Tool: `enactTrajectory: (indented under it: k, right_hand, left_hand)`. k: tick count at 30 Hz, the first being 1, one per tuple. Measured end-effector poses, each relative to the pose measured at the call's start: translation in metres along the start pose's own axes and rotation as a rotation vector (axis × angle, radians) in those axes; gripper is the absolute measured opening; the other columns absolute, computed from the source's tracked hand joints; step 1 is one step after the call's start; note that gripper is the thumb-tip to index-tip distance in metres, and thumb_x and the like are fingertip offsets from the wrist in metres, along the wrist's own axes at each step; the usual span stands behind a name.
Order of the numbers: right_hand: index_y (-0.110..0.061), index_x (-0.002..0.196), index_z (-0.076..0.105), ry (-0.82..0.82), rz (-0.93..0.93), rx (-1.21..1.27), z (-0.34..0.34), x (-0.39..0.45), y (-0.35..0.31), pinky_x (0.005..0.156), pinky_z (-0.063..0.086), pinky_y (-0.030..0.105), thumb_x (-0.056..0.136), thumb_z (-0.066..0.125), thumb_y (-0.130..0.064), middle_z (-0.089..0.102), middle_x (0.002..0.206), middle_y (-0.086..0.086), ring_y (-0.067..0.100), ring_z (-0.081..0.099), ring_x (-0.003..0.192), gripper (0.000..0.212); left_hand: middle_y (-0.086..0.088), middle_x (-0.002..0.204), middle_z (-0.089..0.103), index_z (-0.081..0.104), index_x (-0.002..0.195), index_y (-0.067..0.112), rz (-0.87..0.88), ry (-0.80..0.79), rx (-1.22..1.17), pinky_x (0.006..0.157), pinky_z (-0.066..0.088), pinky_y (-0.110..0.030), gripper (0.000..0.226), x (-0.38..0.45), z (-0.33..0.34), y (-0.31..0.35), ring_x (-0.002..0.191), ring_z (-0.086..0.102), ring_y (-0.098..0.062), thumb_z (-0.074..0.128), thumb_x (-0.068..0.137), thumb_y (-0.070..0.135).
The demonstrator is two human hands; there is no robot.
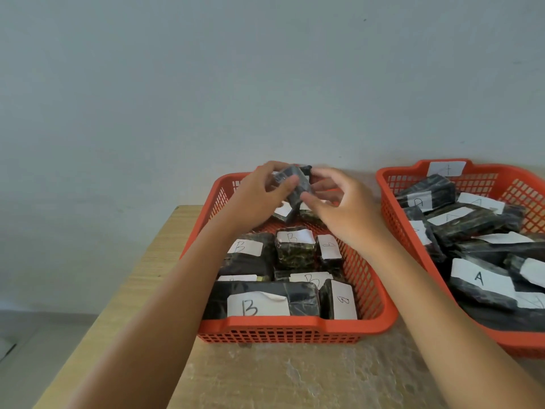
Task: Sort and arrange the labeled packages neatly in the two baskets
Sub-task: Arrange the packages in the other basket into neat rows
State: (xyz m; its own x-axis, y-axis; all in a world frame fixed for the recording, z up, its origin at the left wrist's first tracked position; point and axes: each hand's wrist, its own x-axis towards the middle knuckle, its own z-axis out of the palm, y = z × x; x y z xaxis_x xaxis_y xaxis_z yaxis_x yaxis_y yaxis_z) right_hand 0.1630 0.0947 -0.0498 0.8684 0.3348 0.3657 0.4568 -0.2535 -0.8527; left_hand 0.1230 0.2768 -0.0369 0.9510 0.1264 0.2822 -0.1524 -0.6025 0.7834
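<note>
I see both hands raised over the far end of the left basket (295, 327), holding one small dark package (295, 184) between them. The left hand (259, 196) has its fingers (287, 183) curled round the package's left side, thumb on its near face. The right hand (339, 202) pinches the package's right edge between thumb and curled fingers. The package is tilted and clear of the packages below; I cannot read its label.

The left basket, an orange lattice tray, sits at the 12 o'clock position on the worktop (265, 376). It holds dark wrapped packages with white labels marked B; the largest B package (265, 302) lies against the near wall, with a narrower B package (339, 299) just beside it at 3 o'clock.

The right basket (395, 214), also orange, sits at 2 o'clock, close to the left basket but apart from it. It holds packages marked A; one A package (480, 281) lies near its front. A white tag (446, 168) is fixed on its far rim.
</note>
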Motion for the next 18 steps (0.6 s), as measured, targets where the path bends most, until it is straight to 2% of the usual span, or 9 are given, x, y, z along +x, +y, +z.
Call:
enactTrajectory:
  k: [3, 6, 8, 10, 12, 13, 16, 18]
  right_hand:
    - [-0.027, 0.117, 0.066, 0.045, 0.067, -0.08, -0.002, 0.008, 0.0, 0.062, 0.044, 0.009, 0.096, 0.063, -0.035, 0.065, 0.098, -0.015, -0.007, 0.06, 0.085, 0.023]
    - [-0.026, 0.102, 0.07, -0.114, 0.088, -0.249, 0.004, 0.03, -0.009, 0.06, 0.04, 0.014, 0.093, 0.068, -0.024, 0.067, 0.095, -0.011, 0.004, 0.063, 0.084, 0.009]
    - [-0.025, 0.097, 0.072, -0.135, 0.044, -0.341, 0.016, 0.049, -0.017, 0.059, 0.039, 0.01, 0.09, 0.071, -0.013, 0.07, 0.096, -0.009, 0.004, 0.063, 0.081, 0.013]
    - [-0.022, 0.093, 0.072, -0.106, 0.031, -0.35, 0.031, 0.06, -0.02, 0.061, 0.043, 0.01, 0.087, 0.072, -0.007, 0.07, 0.098, -0.006, 0.004, 0.063, 0.083, 0.016]
    - [-0.02, 0.093, 0.074, -0.061, -0.001, -0.411, 0.042, 0.063, -0.012, 0.071, 0.051, 0.017, 0.086, 0.074, -0.009, 0.071, 0.1, -0.005, 0.009, 0.066, 0.089, 0.013]
    - [-0.019, 0.095, 0.074, -0.061, -0.018, -0.467, 0.044, 0.063, -0.005, 0.076, 0.051, 0.019, 0.086, 0.075, -0.012, 0.072, 0.1, -0.006, 0.01, 0.066, 0.091, 0.012]
    - [-0.021, 0.106, 0.073, -0.196, 0.006, -0.554, 0.041, 0.062, 0.013, 0.072, 0.048, 0.018, 0.082, 0.081, -0.028, 0.071, 0.097, -0.009, 0.009, 0.067, 0.09, 0.026]
    - [-0.022, 0.116, 0.07, -0.323, 0.064, -0.581, 0.04, 0.062, 0.02, 0.077, 0.048, 0.021, 0.079, 0.083, -0.035, 0.07, 0.114, -0.004, 0.014, 0.065, 0.103, 0.041]
  left_hand:
    - [0.008, 0.113, 0.067, 0.052, 0.134, 0.024, -0.09, 0.173, -0.069, 0.091, 0.06, -0.04, 0.032, 0.002, -0.018, -0.003, 0.105, 0.069, -0.015, 0.053, 0.105, 0.036]
    - [0.017, 0.103, 0.059, 0.052, 0.136, 0.031, -0.044, 0.359, -0.004, 0.084, 0.061, -0.037, 0.031, -0.001, -0.034, -0.007, 0.099, 0.064, -0.009, 0.054, 0.105, 0.031]
    - [0.013, 0.101, 0.06, 0.055, 0.136, 0.028, -0.073, 0.454, 0.025, 0.078, 0.062, -0.036, 0.035, -0.002, -0.041, -0.01, 0.093, 0.066, -0.011, 0.059, 0.102, 0.037]
    - [0.006, 0.103, 0.063, 0.063, 0.121, 0.023, -0.087, 0.506, 0.102, 0.076, 0.061, -0.036, 0.03, -0.001, -0.044, -0.013, 0.09, 0.067, -0.015, 0.063, 0.099, 0.043]
    - [0.004, 0.102, 0.061, 0.062, 0.101, 0.024, -0.041, 0.531, 0.235, 0.073, 0.057, -0.031, 0.019, -0.003, -0.043, -0.016, 0.086, 0.063, -0.013, 0.064, 0.097, 0.043]
    - [0.003, 0.102, 0.058, 0.059, 0.099, 0.023, -0.024, 0.523, 0.269, 0.073, 0.055, -0.029, 0.019, -0.003, -0.042, -0.017, 0.087, 0.061, -0.012, 0.063, 0.097, 0.041]
    - [-0.003, 0.103, 0.057, 0.048, 0.108, 0.018, -0.095, 0.395, 0.304, 0.068, 0.054, -0.03, 0.021, -0.003, -0.04, -0.022, 0.09, 0.061, -0.019, 0.054, 0.102, 0.038]
    - [-0.008, 0.096, 0.061, 0.04, 0.111, 0.016, -0.145, 0.316, 0.277, 0.061, 0.054, -0.034, 0.021, -0.003, -0.041, -0.025, 0.085, 0.066, -0.025, 0.047, 0.106, 0.036]
